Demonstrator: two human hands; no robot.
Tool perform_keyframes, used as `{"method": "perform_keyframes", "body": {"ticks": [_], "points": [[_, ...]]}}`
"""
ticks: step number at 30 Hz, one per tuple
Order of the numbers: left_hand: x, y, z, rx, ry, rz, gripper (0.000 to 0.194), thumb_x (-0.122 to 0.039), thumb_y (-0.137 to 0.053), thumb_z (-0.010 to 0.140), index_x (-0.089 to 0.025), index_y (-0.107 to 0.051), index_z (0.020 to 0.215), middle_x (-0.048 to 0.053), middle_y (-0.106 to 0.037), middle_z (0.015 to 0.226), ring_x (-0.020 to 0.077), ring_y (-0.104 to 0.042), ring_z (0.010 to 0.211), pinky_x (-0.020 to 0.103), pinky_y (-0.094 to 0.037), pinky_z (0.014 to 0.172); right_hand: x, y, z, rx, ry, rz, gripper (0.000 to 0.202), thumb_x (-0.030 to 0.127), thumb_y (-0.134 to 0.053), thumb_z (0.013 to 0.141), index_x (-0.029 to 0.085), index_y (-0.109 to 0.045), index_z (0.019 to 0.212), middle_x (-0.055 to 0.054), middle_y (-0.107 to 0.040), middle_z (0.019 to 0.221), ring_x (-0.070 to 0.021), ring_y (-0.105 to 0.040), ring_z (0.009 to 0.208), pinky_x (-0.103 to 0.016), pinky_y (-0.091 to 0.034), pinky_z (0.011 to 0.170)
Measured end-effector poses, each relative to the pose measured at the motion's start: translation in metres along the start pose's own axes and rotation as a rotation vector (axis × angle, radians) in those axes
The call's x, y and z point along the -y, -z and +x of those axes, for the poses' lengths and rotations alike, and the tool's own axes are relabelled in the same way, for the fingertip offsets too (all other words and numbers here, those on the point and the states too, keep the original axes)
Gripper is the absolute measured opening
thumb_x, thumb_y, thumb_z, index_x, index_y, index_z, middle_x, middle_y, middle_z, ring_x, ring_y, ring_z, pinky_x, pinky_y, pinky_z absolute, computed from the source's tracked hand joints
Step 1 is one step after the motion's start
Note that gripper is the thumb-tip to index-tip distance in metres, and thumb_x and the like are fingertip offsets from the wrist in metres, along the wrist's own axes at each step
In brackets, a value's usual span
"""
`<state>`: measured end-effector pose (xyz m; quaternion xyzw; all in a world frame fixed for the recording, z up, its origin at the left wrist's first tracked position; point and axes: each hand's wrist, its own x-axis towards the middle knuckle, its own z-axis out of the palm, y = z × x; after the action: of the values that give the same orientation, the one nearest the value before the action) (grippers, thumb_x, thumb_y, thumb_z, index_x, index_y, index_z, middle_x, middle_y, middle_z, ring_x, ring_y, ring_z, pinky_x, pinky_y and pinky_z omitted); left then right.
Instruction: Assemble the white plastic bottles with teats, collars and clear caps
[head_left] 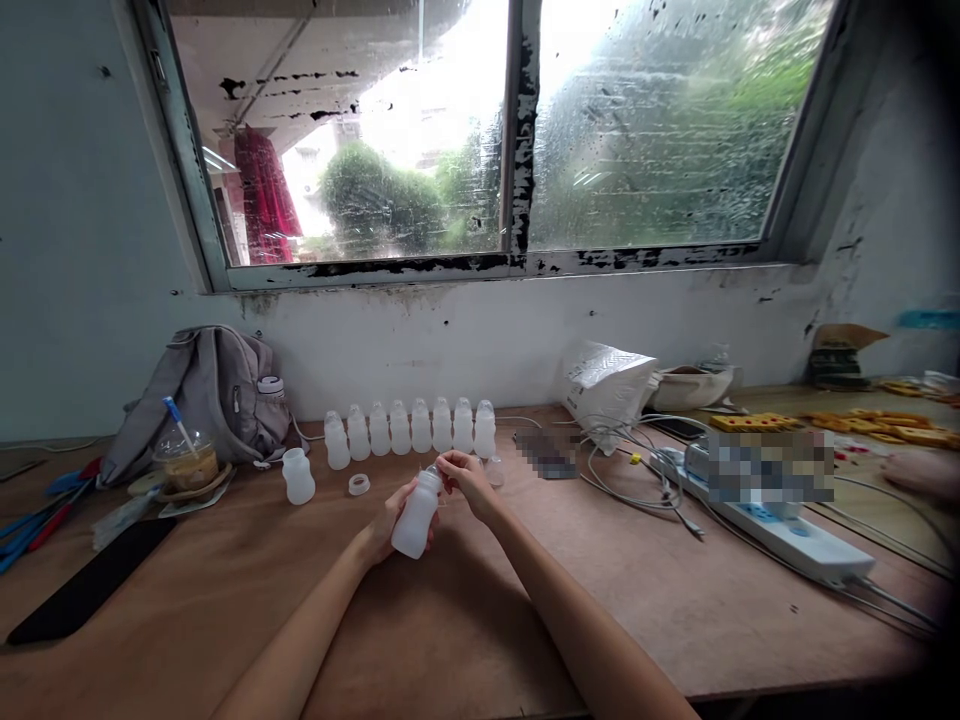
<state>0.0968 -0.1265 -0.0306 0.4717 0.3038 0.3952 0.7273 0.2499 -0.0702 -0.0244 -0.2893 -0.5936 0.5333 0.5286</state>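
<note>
A frosted white baby bottle (412, 522) is tilted above the table in front of me. My left hand (387, 522) is wrapped round its body. At the neck, the fingers of my right hand (463, 478) are pinched on the bottle's top, and they partly cover it. Close behind my right hand lies a clear dome cap (495, 472). To the left are a white screw ring (359, 485) lying on the table and a bottle body (298, 477) standing upright without a top. Several capped baby bottles (400, 430) stand in a row farther back.
On the left are a grey backpack (217, 390), an iced drink cup (187, 460) and a black flat strip (94, 582). A power strip (787, 540), cables and a white bag (606, 392) occupy the right. Another person's blurred hand (919, 472) shows at the far right.
</note>
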Motion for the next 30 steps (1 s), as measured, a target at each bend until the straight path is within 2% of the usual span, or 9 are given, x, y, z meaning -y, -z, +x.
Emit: {"method": "perform_keyframes", "body": {"ticks": [10, 20, 26, 30], "points": [[0.0021, 0.0030, 0.0036, -0.014, 0.023, -0.009, 0.049, -0.054, -0.038, 0.077, -0.011, -0.055, 0.093, 0.006, -0.058, 0.068, 0.0153, -0.055, 0.050, 0.027, -0.045, 0.045, 0.0023, -0.0009, -0.0003, 0.022, -0.014, 0.016, 0.029, 0.043, -0.059, 0.067, 0.014, -0.055, 0.067, 0.003, -0.049, 0.058, -0.0066, -0.044, 0.046, -0.021, -0.035, 0.044], [0.0013, 0.0000, 0.0005, -0.027, 0.052, 0.037, 0.048, -0.054, -0.039, 0.076, -0.012, -0.055, 0.092, 0.005, -0.058, 0.069, 0.0149, -0.055, 0.051, 0.026, -0.044, 0.046, 0.0013, -0.0009, 0.0002, -0.015, -0.038, 0.024, 0.032, 0.045, -0.062, 0.064, 0.014, -0.054, 0.062, 0.003, -0.046, 0.053, -0.0066, -0.041, 0.045, -0.019, -0.033, 0.041], [0.0025, 0.0005, 0.0015, -0.025, 0.046, 0.037, 0.049, -0.055, -0.038, 0.076, -0.012, -0.054, 0.092, 0.005, -0.057, 0.068, 0.0149, -0.055, 0.050, 0.027, -0.045, 0.046, 0.0031, 0.0003, 0.0004, 0.034, -0.041, 0.058, 0.027, 0.040, -0.061, 0.066, 0.014, -0.061, 0.071, 0.000, -0.052, 0.062, -0.0081, -0.045, 0.053, -0.019, -0.035, 0.044], [0.0041, 0.0009, 0.0006, -0.018, 0.066, 0.041, 0.048, -0.054, -0.039, 0.076, -0.011, -0.055, 0.091, 0.006, -0.058, 0.071, 0.0152, -0.056, 0.053, 0.028, -0.046, 0.049, 0.0060, 0.0012, -0.0005, 0.052, -0.046, 0.140, 0.028, 0.039, -0.062, 0.065, 0.015, -0.063, 0.078, -0.003, -0.057, 0.073, -0.0106, -0.050, 0.061, -0.022, -0.040, 0.053]]}}
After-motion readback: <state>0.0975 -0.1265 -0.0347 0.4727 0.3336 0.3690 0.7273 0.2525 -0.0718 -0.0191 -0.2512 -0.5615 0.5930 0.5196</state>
